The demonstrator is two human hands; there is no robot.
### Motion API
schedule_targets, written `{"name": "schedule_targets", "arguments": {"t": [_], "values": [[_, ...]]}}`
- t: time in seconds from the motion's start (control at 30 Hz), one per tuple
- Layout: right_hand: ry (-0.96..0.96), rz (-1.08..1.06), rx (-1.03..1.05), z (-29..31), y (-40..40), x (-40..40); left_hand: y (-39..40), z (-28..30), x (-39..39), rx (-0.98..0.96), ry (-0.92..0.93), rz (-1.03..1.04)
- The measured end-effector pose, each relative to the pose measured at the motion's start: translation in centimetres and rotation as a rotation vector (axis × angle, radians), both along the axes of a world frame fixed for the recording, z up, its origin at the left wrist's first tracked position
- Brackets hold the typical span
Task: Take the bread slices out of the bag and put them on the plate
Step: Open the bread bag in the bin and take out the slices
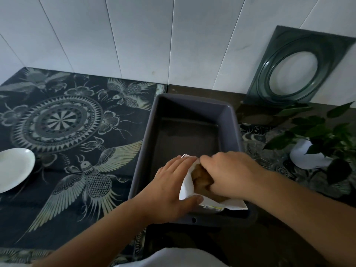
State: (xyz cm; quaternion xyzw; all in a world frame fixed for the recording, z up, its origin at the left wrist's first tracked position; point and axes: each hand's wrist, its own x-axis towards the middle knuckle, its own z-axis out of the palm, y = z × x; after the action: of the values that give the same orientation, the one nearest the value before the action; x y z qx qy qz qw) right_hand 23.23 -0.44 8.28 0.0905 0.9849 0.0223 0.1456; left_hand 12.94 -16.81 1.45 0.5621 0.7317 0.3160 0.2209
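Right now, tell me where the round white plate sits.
The round white plate sits at the far left edge of the head view, on the dark patterned cloth, well left of the grey plastic tub and apart from both hands.

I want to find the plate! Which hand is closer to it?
Left. The left hand holds the bag in the tub, on the side toward the plate. The right hand is farther away, reaching into the bag.
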Motion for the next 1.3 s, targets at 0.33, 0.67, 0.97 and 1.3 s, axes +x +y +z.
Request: {"name": "schedule_targets", "arguments": {"t": [0.33,0.67,0.97,1.3], "values": [[0.071,0.066,0.106,9.9,1.5,-0.8,2.8,3.4,-0.5,0.170,-0.074,0.062],[0.046,0.116,0.090,14.5,1.0,-2.9,4.7,6.3,-0.1,0.396,-0.575,0.233],[0.680,-0.446,-0.918,5.7,1.9,4.0,2.4,6.5,0.4,0.308,-1.182,0.318],[0.778,-0.848,-1.343,-2.3,-4.6,5.9,-0.8,4.3,2.4,0.069,-1.424,0.381]]}}
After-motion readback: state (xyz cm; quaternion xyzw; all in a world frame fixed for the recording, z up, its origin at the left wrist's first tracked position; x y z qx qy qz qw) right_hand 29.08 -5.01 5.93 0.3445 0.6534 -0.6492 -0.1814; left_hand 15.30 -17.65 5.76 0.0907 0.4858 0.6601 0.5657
